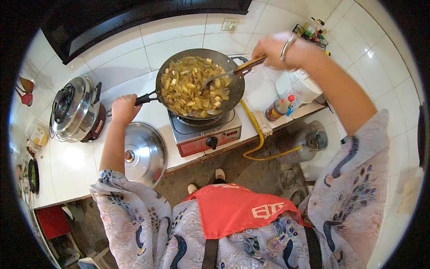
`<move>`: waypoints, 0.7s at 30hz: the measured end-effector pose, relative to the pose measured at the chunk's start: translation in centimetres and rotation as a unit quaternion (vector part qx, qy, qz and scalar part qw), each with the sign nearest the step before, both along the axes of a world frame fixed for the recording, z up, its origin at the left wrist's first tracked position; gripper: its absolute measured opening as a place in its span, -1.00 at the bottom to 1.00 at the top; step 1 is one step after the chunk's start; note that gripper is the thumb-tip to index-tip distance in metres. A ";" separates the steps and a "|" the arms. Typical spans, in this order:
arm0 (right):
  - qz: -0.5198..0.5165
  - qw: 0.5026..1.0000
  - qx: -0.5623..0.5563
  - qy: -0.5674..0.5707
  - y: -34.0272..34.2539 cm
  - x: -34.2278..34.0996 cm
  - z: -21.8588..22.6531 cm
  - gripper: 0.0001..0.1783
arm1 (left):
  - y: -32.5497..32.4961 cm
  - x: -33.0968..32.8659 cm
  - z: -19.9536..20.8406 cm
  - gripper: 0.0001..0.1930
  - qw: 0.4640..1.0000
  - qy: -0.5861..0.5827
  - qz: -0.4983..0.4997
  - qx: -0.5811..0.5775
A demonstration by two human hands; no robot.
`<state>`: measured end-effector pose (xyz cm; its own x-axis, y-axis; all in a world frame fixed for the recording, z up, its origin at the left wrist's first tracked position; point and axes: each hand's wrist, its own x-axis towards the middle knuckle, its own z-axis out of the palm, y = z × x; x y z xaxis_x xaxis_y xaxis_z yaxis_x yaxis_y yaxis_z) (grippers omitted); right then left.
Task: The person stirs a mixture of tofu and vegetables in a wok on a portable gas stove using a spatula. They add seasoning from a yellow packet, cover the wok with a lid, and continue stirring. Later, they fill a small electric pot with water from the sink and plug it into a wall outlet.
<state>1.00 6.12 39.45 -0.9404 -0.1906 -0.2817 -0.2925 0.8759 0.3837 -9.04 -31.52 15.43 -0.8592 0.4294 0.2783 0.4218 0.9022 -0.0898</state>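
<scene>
A dark wok (pixel 237 92) full of cooked, sliced brownish-yellow vegetables (pixel 190 89) with pale chunks rests on a single-burner gas stove (pixel 206 136). My left hand (pixel 125 109) is closed around the black side handle of the wok. In my right hand (pixel 282 50), slightly blurred, is the wooden handle of a metal spatula (pixel 242 68). The spatula slopes down to the left over the wok's rim, its blade touching the food. A small loop handle shows on the wok's far right side.
A domed metal lid (pixel 145 154) lies beside the stove. Farther left stands a lidded electric cooker (pixel 76 110). Right of the stove are bottles (pixel 278 107) and a white container (pixel 298 85). A yellow hose (pixel 257 130) runs down to a gas cylinder (pixel 300 145) under the counter.
</scene>
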 end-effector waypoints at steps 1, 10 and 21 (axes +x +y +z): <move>0.057 0.998 -0.019 -0.001 1.1 -0.8 1.5 -0.73 | 0.3 -0.1 0.2 -0.76 1.000 -0.004 0.000 0.003; -0.048 0.990 0.126 0.045 1.0 -4.1 4.5 -0.80 | 1.7 -1.5 -0.2 -0.77 0.999 0.035 -0.003 0.002; -0.342 0.904 -0.114 -0.232 13.8 -13.9 -2.8 -0.48 | 1.1 0.2 -0.2 -0.80 0.994 0.059 0.087 0.027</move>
